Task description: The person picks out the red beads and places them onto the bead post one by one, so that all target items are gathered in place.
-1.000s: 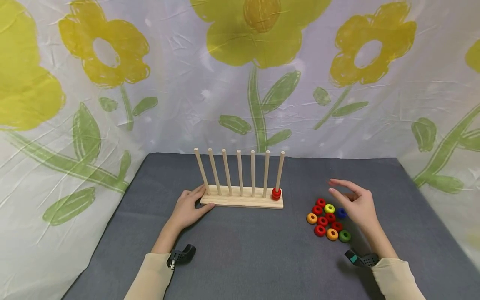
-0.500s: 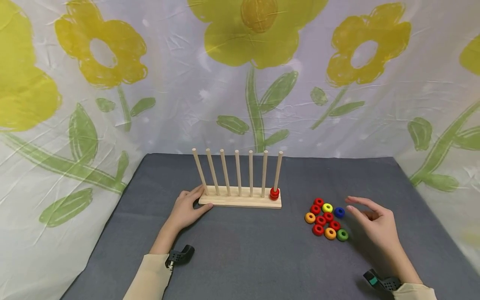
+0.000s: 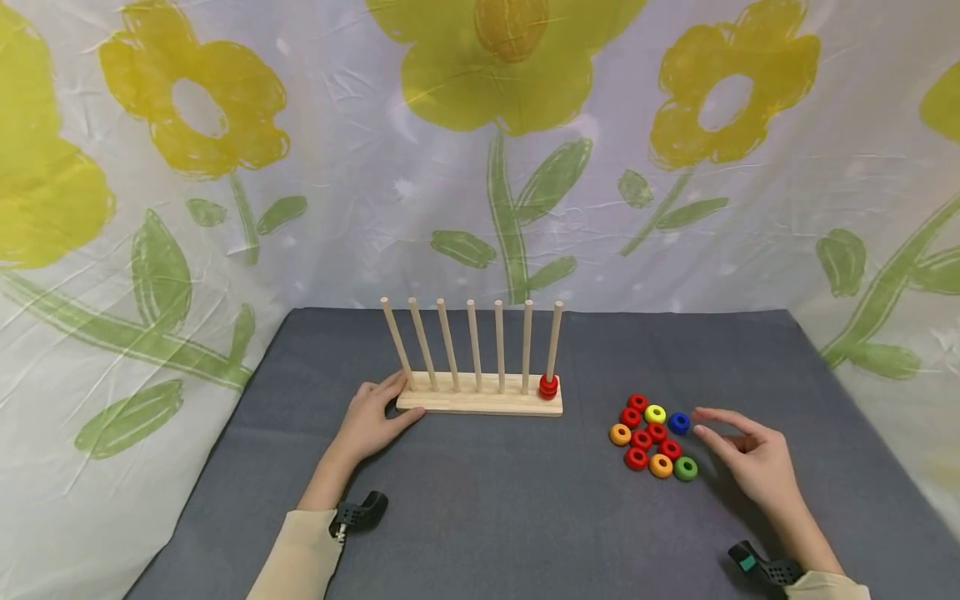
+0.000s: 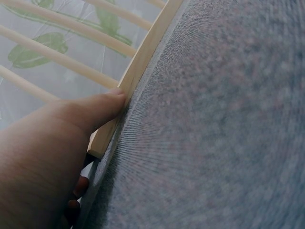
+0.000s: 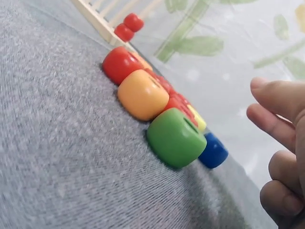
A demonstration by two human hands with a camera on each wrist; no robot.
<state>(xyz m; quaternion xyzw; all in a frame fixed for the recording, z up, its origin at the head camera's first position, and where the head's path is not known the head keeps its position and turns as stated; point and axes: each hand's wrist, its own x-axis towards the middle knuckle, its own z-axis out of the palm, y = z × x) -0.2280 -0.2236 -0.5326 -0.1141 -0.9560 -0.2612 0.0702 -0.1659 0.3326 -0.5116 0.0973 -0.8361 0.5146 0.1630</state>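
Observation:
A wooden peg stand (image 3: 480, 403) with several upright pegs sits on the table. Two red rings (image 3: 548, 387) are stacked at the foot of its rightmost peg. My left hand (image 3: 372, 421) grips the stand's left end, thumb along the front edge of the base and fingers at the end; in the left wrist view the thumb (image 4: 102, 107) presses the wood. To the right, my right hand (image 3: 757, 458) hovers beside a blue ring (image 3: 678, 423), thumb and index finger apart and the other fingers bent, holding nothing. In the right wrist view the blue ring (image 5: 213, 151) lies behind a green ring (image 5: 176, 138).
Several loose red rings (image 3: 636, 458) lie in a cluster with a yellow ring (image 3: 655, 414), orange rings (image 3: 661, 466) and the green one. Grey cloth (image 3: 495, 508) covers the table. A flower-printed curtain (image 3: 337, 208) hangs behind and at the sides.
My right hand has moved right from above the rings, then come lower beside the blue ring. My left hand keeps its grip on the stand.

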